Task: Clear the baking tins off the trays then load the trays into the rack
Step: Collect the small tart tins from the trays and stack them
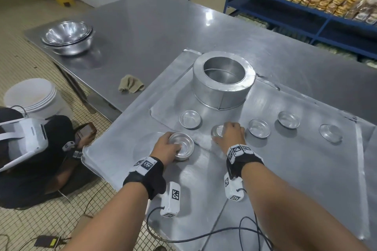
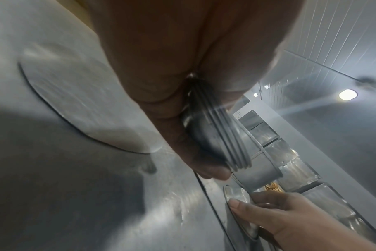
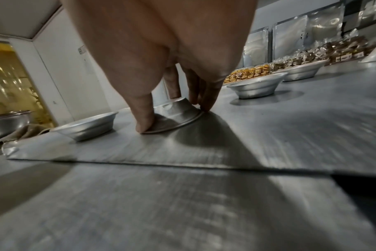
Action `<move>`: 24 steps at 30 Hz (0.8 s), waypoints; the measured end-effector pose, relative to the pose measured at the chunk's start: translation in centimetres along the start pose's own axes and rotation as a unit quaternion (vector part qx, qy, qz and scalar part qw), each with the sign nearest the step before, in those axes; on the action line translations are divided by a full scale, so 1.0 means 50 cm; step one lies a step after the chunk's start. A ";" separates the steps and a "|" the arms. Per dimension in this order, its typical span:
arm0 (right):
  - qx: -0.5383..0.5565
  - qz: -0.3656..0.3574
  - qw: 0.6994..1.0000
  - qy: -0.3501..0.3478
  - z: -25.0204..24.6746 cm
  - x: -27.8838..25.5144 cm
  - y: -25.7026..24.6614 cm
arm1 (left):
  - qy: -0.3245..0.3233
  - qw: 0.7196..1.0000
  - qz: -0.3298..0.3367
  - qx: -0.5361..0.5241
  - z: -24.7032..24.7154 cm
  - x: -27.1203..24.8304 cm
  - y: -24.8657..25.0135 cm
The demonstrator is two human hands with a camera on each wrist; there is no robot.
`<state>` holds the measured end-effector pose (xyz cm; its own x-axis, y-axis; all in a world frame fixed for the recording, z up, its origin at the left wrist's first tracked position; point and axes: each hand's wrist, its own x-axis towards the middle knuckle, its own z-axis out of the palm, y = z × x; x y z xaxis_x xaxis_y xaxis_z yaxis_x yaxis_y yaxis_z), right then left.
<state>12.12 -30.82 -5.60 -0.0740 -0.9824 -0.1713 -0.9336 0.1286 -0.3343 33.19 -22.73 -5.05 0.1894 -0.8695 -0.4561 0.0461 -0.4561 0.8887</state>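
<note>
- Steel table (image 1: 155, 26) carrying flat baking trays (image 1: 295, 179).
- Left hand (image 1: 165, 149) grasping nested tin stack (image 1: 182, 145).
- Right hand (image 1: 231, 133) pinching an overturned tin (image 3: 176, 113) by its rim.

Bright overhead light, glare on the surface (image 1: 208, 16); wrist views motion-blurred, hard shadows under hands, edges warped.

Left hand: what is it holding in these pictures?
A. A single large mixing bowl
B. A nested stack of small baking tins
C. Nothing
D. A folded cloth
B: the left hand grips a stack of small tins; the left wrist view shows several nested rims between thumb and fingers.
</note>
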 end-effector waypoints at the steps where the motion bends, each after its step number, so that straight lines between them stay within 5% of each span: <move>1: 0.006 -0.003 1.000 0.005 -0.001 0.000 0.003 | -0.002 1.000 -0.003 -0.001 0.004 0.002 0.002; 7: 0.091 -0.006 0.994 0.061 -0.027 -0.018 -0.003 | -0.013 1.000 -0.004 0.004 0.026 0.018 0.004; 14: 0.307 -0.107 0.936 0.133 -0.046 -0.081 -0.031 | -0.015 0.999 -0.023 -0.018 0.059 0.025 0.012; 24: 0.417 -0.167 0.892 0.055 -0.008 -0.139 -0.044 | -0.088 0.993 -0.042 -0.065 0.051 0.022 0.015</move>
<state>14.56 -24.33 -3.28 0.0828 -0.9860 0.1445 -0.3278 -0.1639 -0.9304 30.93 -24.51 -5.02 0.0056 -0.8548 -0.5190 0.1819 -0.5095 0.8410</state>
